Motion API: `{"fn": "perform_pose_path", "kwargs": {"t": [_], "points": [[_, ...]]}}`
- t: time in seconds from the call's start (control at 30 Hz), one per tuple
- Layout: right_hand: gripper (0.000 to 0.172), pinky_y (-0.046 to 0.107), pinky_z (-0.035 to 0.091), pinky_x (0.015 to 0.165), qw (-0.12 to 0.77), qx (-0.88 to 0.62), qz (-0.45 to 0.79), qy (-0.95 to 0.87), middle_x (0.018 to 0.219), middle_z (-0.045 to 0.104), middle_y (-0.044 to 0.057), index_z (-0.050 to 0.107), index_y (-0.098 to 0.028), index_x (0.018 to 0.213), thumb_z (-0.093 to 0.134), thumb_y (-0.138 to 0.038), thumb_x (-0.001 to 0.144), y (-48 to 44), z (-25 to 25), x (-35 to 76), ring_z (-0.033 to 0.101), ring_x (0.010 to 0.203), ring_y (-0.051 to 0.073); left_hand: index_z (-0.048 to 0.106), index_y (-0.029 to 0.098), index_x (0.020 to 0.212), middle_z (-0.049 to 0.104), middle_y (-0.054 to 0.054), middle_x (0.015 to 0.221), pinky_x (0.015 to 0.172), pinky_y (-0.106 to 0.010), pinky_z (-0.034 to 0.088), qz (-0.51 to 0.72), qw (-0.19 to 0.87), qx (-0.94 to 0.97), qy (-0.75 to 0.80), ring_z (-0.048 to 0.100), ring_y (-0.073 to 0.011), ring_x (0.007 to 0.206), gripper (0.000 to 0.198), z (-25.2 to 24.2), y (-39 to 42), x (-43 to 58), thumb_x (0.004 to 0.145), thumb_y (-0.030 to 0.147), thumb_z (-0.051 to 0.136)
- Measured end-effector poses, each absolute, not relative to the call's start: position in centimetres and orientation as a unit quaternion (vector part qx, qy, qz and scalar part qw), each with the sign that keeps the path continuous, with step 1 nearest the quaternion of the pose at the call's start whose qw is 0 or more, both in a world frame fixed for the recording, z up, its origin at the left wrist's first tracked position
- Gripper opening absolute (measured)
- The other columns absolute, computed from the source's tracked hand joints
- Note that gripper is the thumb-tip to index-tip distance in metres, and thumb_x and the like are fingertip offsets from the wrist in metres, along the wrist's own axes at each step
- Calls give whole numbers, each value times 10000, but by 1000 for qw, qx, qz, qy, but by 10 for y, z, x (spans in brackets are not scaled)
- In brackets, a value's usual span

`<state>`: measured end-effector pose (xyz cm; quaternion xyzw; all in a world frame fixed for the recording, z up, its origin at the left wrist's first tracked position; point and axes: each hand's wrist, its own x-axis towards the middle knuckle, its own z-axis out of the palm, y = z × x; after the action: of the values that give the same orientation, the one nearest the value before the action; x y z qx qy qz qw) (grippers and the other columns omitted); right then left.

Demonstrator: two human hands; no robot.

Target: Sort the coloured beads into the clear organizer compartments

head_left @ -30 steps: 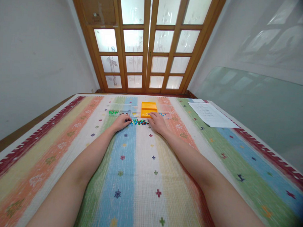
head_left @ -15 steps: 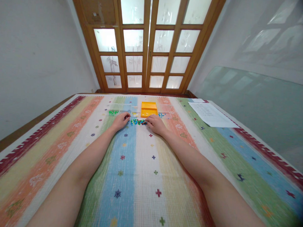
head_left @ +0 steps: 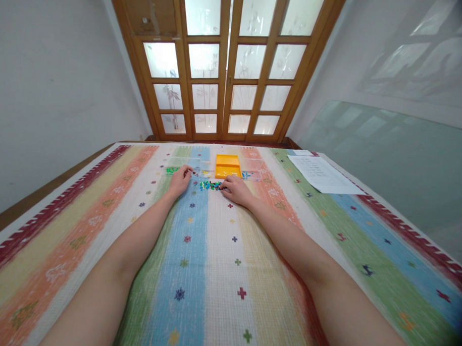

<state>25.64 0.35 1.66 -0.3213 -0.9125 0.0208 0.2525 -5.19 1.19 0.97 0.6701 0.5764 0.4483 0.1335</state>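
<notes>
A small pile of blue, green and dark pieces (head_left: pixel 209 185) lies on the striped cloth. My right hand (head_left: pixel 234 189) rests at the pile's right end, fingers bent down onto it; whatever is between the fingertips is too small to make out. Over the clear box with green pieces (head_left: pixel 172 170) and its dark-piece compartment is my left hand (head_left: pixel 182 179), fingers pinched together, with anything in them too small to tell. An opened orange box (head_left: pixel 228 166) holds some pale pieces. To its right, blue pieces (head_left: pixel 247 175) sit in another clear box.
White printed sheets (head_left: pixel 322 173) lie at the right back of the table, which has a striped cloth (head_left: pixel 220 273). Beyond the far edge stand wooden doors with glass panes (head_left: pixel 245 62). A glass panel (head_left: pixel 398 158) leans at the right.
My left hand has moved a little left and away from me, from beside the pile to over the clear box. My right hand has shifted slightly left over the pile.
</notes>
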Motion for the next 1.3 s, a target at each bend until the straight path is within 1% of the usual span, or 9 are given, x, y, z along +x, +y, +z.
{"fn": "perform_pose_path", "kwargs": {"t": [0.1, 0.2, 0.3, 0.5, 0.63, 0.73, 1.0, 1.1, 1.3], "points": [[175, 370, 447, 909, 252, -326, 23, -911, 1053, 674, 86, 785, -229, 1033, 621, -238, 972, 5, 15, 256, 584, 1018, 249, 663, 206, 1036, 611, -7, 777, 683, -284, 452, 518, 174, 604, 580, 559, -177, 705, 172, 6, 20, -57, 943, 261, 529], [184, 372, 447, 924, 251, -335, 19, -908, 1066, 670, 86, 783, -230, 1054, 621, -217, 968, 7, 12, 257, 581, 1036, 250, 632, 193, 1052, 561, 16, 752, 560, -235, 389, 587, 230, 519, 577, 476, -131, 587, 177, 3, 27, -67, 927, 267, 531], [184, 373, 447, 929, 249, -350, 10, -903, 1065, 664, 92, 782, -225, 1064, 623, -225, 974, 9, 9, 257, 580, 1037, 253, 620, 187, 1025, 548, 27, 759, 505, -203, 335, 635, 254, 449, 575, 423, -97, 535, 172, 1, 32, -81, 912, 298, 554], [185, 366, 428, 906, 256, -356, -6, -899, 1047, 651, 99, 779, -215, 1085, 627, -247, 986, 10, 7, 258, 569, 1021, 257, 658, 157, 1005, 627, 3, 812, 485, -184, 317, 694, 266, 372, 555, 447, -70, 528, 226, -1, 36, -100, 884, 341, 604], [176, 354, 412, 888, 257, -349, 1, -902, 1026, 643, 92, 785, -222, 1074, 631, -229, 988, 11, 7, 259, 562, 994, 247, 688, 142, 1084, 702, -32, 896, 466, -185, 298, 709, 289, 350, 540, 449, -52, 500, 280, -4, 38, -103, 856, 271, 590], [189, 346, 404, 885, 260, -337, 14, -905, 1029, 642, 85, 788, -237, 1073, 616, -215, 998, 11, 7, 260, 556, 990, 239, 699, 137, 1142, 738, -60, 973, 466, -182, 313, 710, 298, 348, 534, 461, -45, 499, 354, -5, 39, -104, 816, 218, 589], [194, 354, 403, 901, 256, -357, 10, -898, 1049, 642, 97, 783, -226, 1090, 608, -255, 1013, 13, 4, 259, 550, 1014, 249, 676, 140, 1276, 758, -113, 1126, 515, -183, 394, 706, 311, 347, 533, 504, -47, 531, 483, -3, 37, -100, 804, 227, 615], [195, 353, 407, 906, 255, -367, 6, -894, 1057, 646, 96, 781, -226, 1094, 607, -238, 1006, 14, 2, 259, 549, 1028, 250, 663, 148, 1301, 756, -110, 1131, 522, -186, 397, 698, 309, 349, 543, 508, -50, 535, 514, -2, 36, -99, 797, 228, 608], [226, 350, 409, 903, 255, -376, 11, -891, 1047, 650, 91, 787, -234, 1076, 599, -165, 971, 15, 1, 259, 549, 1024, 249, 647, 146, 1281, 747, -96, 1070, 528, -195, 407, 680, 291, 377, 557, 508, -71, 548, 525, -3, 37, -99, 771, 228, 556]]}}
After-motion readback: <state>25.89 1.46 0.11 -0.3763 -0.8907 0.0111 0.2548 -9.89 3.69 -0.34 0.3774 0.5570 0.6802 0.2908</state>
